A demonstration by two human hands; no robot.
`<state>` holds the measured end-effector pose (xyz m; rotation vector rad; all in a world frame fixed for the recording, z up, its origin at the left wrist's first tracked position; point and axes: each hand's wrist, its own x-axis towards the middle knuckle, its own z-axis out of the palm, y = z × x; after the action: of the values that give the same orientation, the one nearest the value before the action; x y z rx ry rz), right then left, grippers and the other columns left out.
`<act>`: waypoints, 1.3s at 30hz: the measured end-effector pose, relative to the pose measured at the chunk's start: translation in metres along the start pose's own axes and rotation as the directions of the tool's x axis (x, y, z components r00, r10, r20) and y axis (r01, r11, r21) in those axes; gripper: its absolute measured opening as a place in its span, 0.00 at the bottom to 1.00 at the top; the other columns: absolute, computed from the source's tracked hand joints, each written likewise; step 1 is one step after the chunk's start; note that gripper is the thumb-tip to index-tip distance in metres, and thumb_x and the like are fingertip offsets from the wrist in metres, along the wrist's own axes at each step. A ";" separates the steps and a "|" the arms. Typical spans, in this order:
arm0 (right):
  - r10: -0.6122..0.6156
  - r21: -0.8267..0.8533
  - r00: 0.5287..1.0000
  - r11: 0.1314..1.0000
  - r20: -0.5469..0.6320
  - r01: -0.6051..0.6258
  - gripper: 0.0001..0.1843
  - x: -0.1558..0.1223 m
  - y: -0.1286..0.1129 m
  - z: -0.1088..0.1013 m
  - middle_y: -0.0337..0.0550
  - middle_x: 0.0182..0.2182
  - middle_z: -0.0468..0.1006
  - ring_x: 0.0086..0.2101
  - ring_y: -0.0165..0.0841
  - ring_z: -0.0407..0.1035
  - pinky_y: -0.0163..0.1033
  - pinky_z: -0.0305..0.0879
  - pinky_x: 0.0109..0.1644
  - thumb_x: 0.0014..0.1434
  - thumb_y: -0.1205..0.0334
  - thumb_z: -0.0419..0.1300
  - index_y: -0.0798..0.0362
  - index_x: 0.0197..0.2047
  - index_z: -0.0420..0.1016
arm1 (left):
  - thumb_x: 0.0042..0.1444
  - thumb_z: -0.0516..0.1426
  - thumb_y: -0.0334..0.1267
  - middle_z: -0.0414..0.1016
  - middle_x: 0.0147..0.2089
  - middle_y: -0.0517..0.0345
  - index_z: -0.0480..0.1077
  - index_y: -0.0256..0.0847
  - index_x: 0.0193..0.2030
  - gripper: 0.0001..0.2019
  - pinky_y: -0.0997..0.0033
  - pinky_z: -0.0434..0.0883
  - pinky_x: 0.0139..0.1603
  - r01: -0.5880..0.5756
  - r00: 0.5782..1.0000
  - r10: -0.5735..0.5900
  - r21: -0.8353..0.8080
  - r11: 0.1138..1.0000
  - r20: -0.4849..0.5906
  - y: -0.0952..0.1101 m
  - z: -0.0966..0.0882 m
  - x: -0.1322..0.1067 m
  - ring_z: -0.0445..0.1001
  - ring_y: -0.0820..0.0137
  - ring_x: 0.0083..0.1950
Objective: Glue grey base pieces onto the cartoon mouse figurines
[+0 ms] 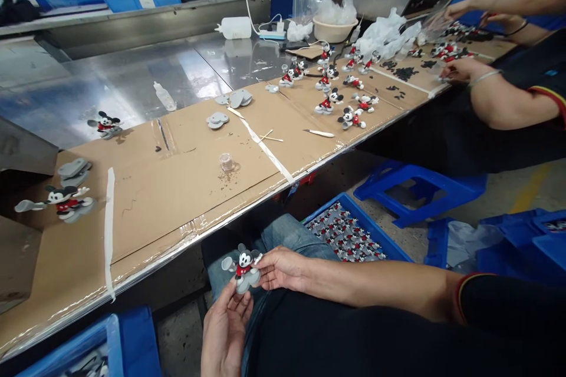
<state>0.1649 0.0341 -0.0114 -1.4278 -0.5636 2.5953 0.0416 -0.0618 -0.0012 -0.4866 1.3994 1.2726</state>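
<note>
Cardboard covers the near part of a long metal bench (186, 188), with strips of white tape running across it. Beyond the bench's far side, a blue bin (128, 4) is heaped with yellow and red items, and toward the bench's far right a cream basin (331, 32) holds crumpled clear plastic. On the bench's cardboard stands a small clear cup (226, 162), its contents too small to make out, with dark specks around it. Below the bench's near edge, a blue tray (379, 228) is filled with rows of mouse figures in red, while a blue crate (115, 339) below the bench's left part contains grey and black pieces. Just off the bench's near edge, above the person's lap, a mouse figurine (243, 271) is held upright on its grey base. The left hand (227, 321) reaches up from below, thumb and fingers closed around the base's lower edge. The right hand (280, 269) comes in from the side, forearm nearly level, its thumb and fingertips narrowed on the figurine's side. At the bench's right end, a co-worker's hand (460, 70) is near black pieces (405, 73).
</note>
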 end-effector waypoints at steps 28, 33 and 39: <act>-0.267 -0.092 0.960 0.957 0.081 0.274 0.13 -0.029 -0.012 0.016 0.37 0.20 0.75 0.24 0.26 0.68 0.33 0.64 0.34 0.43 0.60 0.73 0.59 0.25 0.75 | 0.49 0.66 0.32 0.79 0.30 0.56 0.77 0.36 0.29 0.02 0.75 0.76 0.34 -0.252 0.955 0.248 0.008 0.968 0.166 0.001 -0.012 -0.007 0.75 0.72 0.28; -0.597 -0.316 0.697 0.624 0.396 0.715 0.10 -0.070 -0.030 0.028 0.40 0.31 0.80 0.33 0.29 0.71 0.34 0.66 0.42 0.48 0.63 0.72 0.56 0.35 0.81 | 0.31 0.75 0.40 0.81 0.37 0.57 0.80 0.43 0.30 0.16 0.71 0.77 0.40 -0.603 0.788 0.572 0.102 0.791 0.229 0.013 -0.030 -0.033 0.77 0.62 0.40; -0.663 -0.334 0.430 0.275 0.613 0.901 0.13 -0.071 -0.030 0.023 0.46 0.36 0.80 0.37 0.33 0.73 0.38 0.68 0.46 0.56 0.59 0.68 0.56 0.44 0.81 | 0.39 0.72 0.36 0.80 0.32 0.54 0.78 0.42 0.26 0.08 0.52 0.73 0.56 -0.828 0.551 0.783 0.071 0.556 0.287 0.023 -0.011 -0.064 0.78 0.55 0.46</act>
<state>0.1826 0.0358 0.0669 -0.3734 -1.8099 1.7594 0.0359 -0.0867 0.0623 0.5459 1.5857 1.8171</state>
